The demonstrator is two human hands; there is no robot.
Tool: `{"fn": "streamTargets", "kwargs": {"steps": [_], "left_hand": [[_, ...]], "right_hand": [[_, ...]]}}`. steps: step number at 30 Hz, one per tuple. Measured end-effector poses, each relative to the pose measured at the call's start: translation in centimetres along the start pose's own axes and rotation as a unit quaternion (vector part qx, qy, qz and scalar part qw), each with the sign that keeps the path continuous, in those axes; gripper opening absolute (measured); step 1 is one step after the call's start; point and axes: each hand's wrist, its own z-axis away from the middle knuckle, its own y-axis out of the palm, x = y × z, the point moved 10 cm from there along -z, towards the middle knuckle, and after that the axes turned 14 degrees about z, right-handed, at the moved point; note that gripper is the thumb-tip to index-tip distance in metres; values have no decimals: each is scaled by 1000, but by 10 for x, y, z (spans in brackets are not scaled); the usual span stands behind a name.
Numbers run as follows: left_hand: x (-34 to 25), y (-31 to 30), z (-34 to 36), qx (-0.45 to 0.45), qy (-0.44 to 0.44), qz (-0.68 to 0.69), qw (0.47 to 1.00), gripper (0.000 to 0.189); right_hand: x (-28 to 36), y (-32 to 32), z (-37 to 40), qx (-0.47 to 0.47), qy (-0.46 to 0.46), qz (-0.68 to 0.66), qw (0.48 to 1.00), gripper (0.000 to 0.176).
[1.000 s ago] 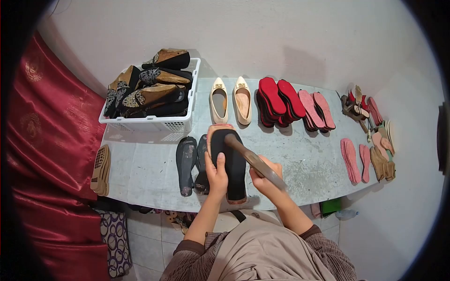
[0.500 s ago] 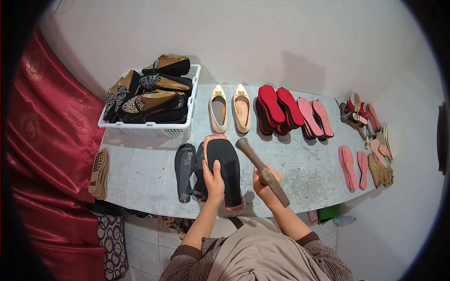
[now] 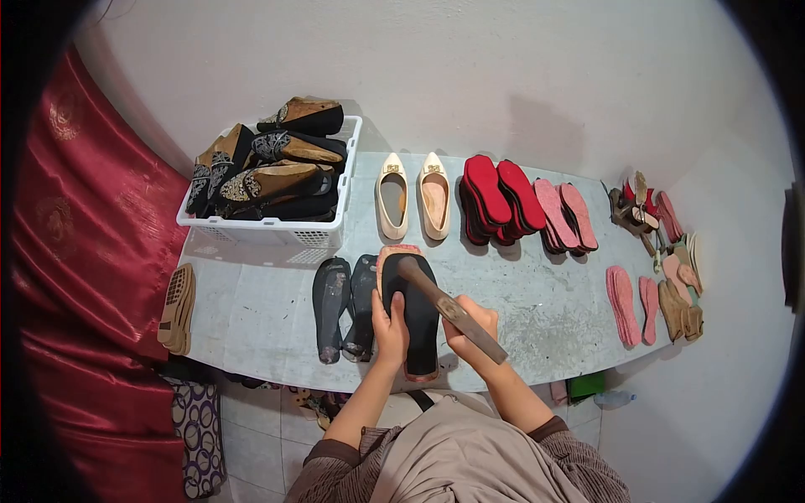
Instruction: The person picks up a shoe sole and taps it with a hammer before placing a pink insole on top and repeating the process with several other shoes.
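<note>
My left hand (image 3: 391, 334) grips the left side of a black shoe sole (image 3: 426, 344) with a pinkish rim, its thumb lying along the top face. My right hand (image 3: 471, 331) is closed round a cobbler's hammer (image 3: 453, 310) with a long metal head. The hammer's round end rests on or just over the upper part of the black sole; contact is hard to tell. Just left of my left hand, two dark, scuffed shoe forms (image 3: 332, 310) lie on the table, one partly covered by the hand and sole.
A white basket (image 3: 350, 168) of black shoes stands at the back left. Behind the sole are cream shoes (image 3: 392, 201), red insoles (image 3: 488, 193) and pink insoles (image 3: 553, 214). Brown soles (image 3: 176, 310) lie at the left edge, more pink pieces (image 3: 621, 306) at the right.
The hammer's round end has come down and left, from beside the sole to over its upper part. The sole has shifted slightly right in my left hand.
</note>
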Motion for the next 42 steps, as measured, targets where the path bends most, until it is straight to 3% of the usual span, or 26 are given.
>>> {"fn": "streamTargets", "kwargs": {"steps": [2, 5, 7, 9, 10, 14, 21, 23, 25, 27, 29, 31, 33, 35, 39, 40, 42], "left_hand": [[-2, -5, 1, -16, 2, 28, 999, 50], [9, -22, -2, -56, -28, -39, 997, 54], [10, -35, -2, -108, 11, -37, 993, 59], [16, -39, -3, -109, -12, -51, 993, 63], [13, -35, -4, -96, -18, -56, 994, 65], [15, -34, -5, -97, -26, -51, 994, 68], [10, -32, -4, -90, -16, -53, 994, 68], [12, -34, -2, -89, -25, -25, 995, 68], [14, -38, -3, -103, -12, -25, 994, 67], [9, -29, -5, -79, -10, -7, 997, 66], [7, -22, -7, -55, -7, 13, 998, 65], [9, -30, -2, -91, -6, -19, 996, 64], [-4, -21, 4, -82, 13, -74, 994, 63], [-12, -11, 2, -67, 38, -128, 989, 62], [-14, -13, 0, -68, 40, -106, 991, 62], [-13, -17, 1, -79, 42, -128, 988, 61], [-14, -19, 4, -94, 51, -154, 982, 62]], "right_hand": [[-4, 8, 4, 39, 9, 21, 999, 9], [-12, 8, 10, 16, 30, -2, 999, 9], [-14, 12, 17, 21, 19, 17, 999, 8], [-15, 19, 26, 29, 24, 18, 999, 7], [-24, 24, 29, 82, 86, -48, 992, 8], [-12, 10, 37, 26, 23, -6, 999, 8], [-22, 16, 36, 21, 66, -22, 997, 7], [-35, 7, 47, -75, 96, -63, 990, 7], [-28, -2, 36, -75, 43, -66, 994, 8], [-20, -2, 24, 10, 45, 6, 999, 8], [-19, -6, 29, -19, 32, 17, 999, 10], [-37, -3, 45, -54, 83, -36, 994, 7], [-41, 0, 50, -58, 80, -38, 994, 9], [-28, 11, 42, 37, 17, -42, 998, 8], [-16, -2, 54, -42, -19, -2, 999, 7], [-22, 0, 58, -50, 25, -55, 997, 5], [-24, 9, 57, -14, 13, -28, 999, 4]]}}
